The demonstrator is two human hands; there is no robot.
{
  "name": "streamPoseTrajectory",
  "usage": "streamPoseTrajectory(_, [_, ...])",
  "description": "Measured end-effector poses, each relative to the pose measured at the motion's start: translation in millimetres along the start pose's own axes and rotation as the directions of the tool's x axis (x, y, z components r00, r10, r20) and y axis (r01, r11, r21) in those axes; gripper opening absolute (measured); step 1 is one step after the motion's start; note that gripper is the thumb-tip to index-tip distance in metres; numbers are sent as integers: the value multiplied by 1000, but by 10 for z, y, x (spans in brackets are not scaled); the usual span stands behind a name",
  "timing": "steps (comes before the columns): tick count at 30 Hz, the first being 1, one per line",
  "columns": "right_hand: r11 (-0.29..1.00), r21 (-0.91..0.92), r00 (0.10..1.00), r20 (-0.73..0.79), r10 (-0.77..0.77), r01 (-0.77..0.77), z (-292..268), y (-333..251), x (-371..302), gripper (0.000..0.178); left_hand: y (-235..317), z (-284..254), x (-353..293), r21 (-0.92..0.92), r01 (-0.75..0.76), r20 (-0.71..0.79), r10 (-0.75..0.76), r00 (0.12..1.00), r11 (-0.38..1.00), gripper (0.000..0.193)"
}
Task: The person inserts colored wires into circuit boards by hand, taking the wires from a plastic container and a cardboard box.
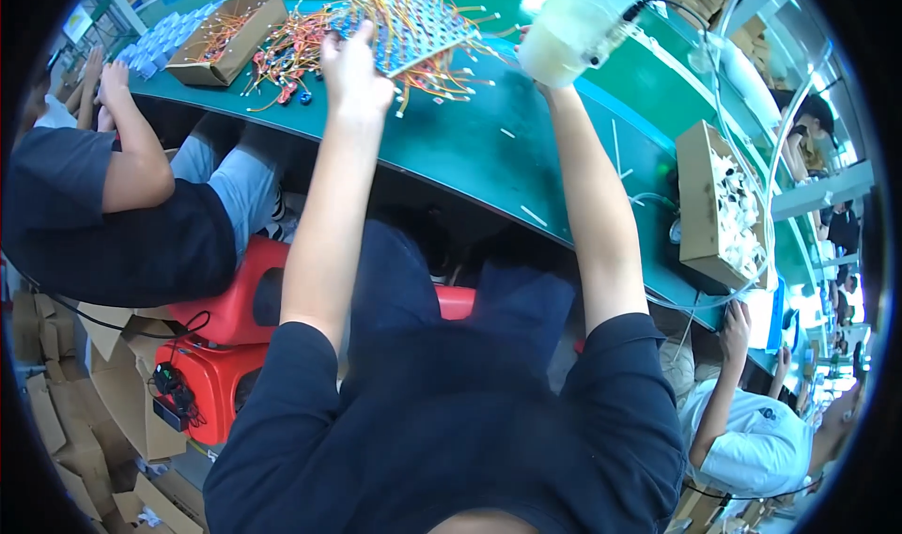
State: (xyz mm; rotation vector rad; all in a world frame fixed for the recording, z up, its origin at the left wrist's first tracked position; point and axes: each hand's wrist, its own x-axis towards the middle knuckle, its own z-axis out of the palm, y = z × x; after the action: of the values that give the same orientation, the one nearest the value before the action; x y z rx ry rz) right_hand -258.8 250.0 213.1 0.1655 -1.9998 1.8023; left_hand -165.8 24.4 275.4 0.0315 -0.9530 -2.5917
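My left hand (358, 76) grips the left edge of a pale perforated board (425, 29). The board is tilted over the green bench, with orange and yellow wires with white connectors standing out of it and hanging beneath. To its left lies a heap of red and orange wired parts (293, 53), some with small round dark ends. My right hand (549, 87) is mostly hidden by a translucent, rounded plastic container (567, 38) with a black cable on its side. Its fingers do not show well enough to tell what they touch.
An open cardboard box (225, 41) of wired parts stands left, beside stacked pale blue trays (167, 44). At right, another cardboard box (703, 205) holds white parts. Thin white strips lie on the green bench (470, 163). Co-workers sit on both sides; red stools (235, 294) stand at left.
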Motion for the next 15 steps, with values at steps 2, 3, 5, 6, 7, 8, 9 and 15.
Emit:
streamPoseTrajectory(2, [914,406,997,-57,58,-30,-143,-118,-77,24,-249,89,-157,-3,45,-41,-45,998,999,28])
streamPoseTrajectory(3, [915,403,996,-71,57,-24,-221,-177,-133,24,-368,132,-230,-21,90,-98,-91,991,996,29])
streamPoseTrajectory(5, [924,309,972,133,193,-225,-243,-296,-248,27,-534,138,-336,-27,124,-157,-127,980,992,30])
streamPoseTrajectory(6, [916,248,939,225,262,-315,-279,-302,-273,28,-625,144,-385,-19,125,-176,-126,976,992,31])
streamPoseTrajectory(7, [914,258,940,221,260,-314,-301,-305,-280,28,-699,137,-421,-9,124,-196,-124,973,992,31])
streamPoseTrajectory(8, [901,251,917,280,284,-355,-363,-259,-256,28,-760,146,-457,0,128,-214,-125,969,992,32])
streamPoseTrajectory(9, [886,241,890,339,305,-396,-415,-210,-233,29,-802,140,-478,9,132,-208,-127,970,991,32])
streamPoseTrajectory(15, [973,22,890,410,200,-229,-430,-146,-330,30,-630,50,-580,415,160,15,-182,983,896,37])
